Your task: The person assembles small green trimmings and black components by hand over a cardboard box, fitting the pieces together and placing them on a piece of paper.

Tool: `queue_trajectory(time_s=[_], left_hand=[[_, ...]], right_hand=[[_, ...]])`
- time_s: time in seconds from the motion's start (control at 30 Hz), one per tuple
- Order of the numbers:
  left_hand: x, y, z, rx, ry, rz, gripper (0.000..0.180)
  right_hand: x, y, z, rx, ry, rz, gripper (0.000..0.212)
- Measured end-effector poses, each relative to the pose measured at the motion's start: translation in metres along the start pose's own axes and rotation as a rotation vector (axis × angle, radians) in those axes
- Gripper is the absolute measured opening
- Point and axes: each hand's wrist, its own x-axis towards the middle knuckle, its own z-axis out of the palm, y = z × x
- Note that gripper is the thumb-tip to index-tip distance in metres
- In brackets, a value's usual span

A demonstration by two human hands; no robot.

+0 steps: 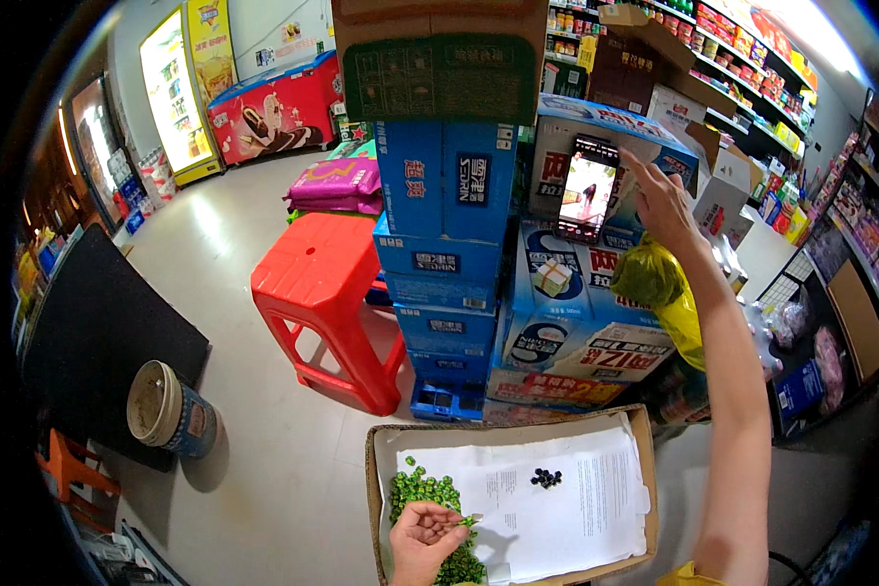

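Note:
My left hand (424, 543) is over the left side of a shallow cardboard tray (373, 488) lined with white printed sheets (557, 527). Its thumb and forefinger pinch a small green bead (468, 522). Beneath and around that hand lies a heap of shiny green beads (425, 488). A little cluster of black beads (547, 479) rests apart on the paper. My right hand (666, 207) is raised at the upper right with fingers stretched toward a phone (588, 190), which leans upright against boxes with its screen lit. Whether a fingertip touches the screen, I cannot tell.
Blue cartons (439, 254) and larger drink boxes (581, 293) are stacked behind the tray. A yellow plastic bag (659, 283) hangs beside my right forearm. Leftward stand a red stool (322, 264) and a bucket (171, 410). Shop shelves (752, 68) line the right.

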Motion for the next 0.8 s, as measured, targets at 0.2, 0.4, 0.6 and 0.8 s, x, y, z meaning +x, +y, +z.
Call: queue_trajectory(time_s=[0.2, 0.4, 0.6, 0.8], left_hand=[[-0.001, -0.002, 0.003, 0.007, -0.032, 0.010, 0.030], [-0.004, -0.004, 0.000, 0.012, -0.047, -0.024, 0.029], [-0.005, -0.007, -0.001, 0.031, -0.009, -0.041, 0.029], [-0.005, -0.011, -0.003, 0.030, -0.020, -0.019, 0.029]], right_hand=[[-0.006, 0.006, -0.010, 0.044, -0.019, -0.104, 0.016], [-0.008, -0.002, -0.013, 0.061, -0.163, -0.185, 0.010], [-0.008, -0.014, -0.011, 0.190, -0.215, -0.346, 0.011], [-0.015, -0.046, -0.035, 0.407, -0.078, -0.268, 0.011]])
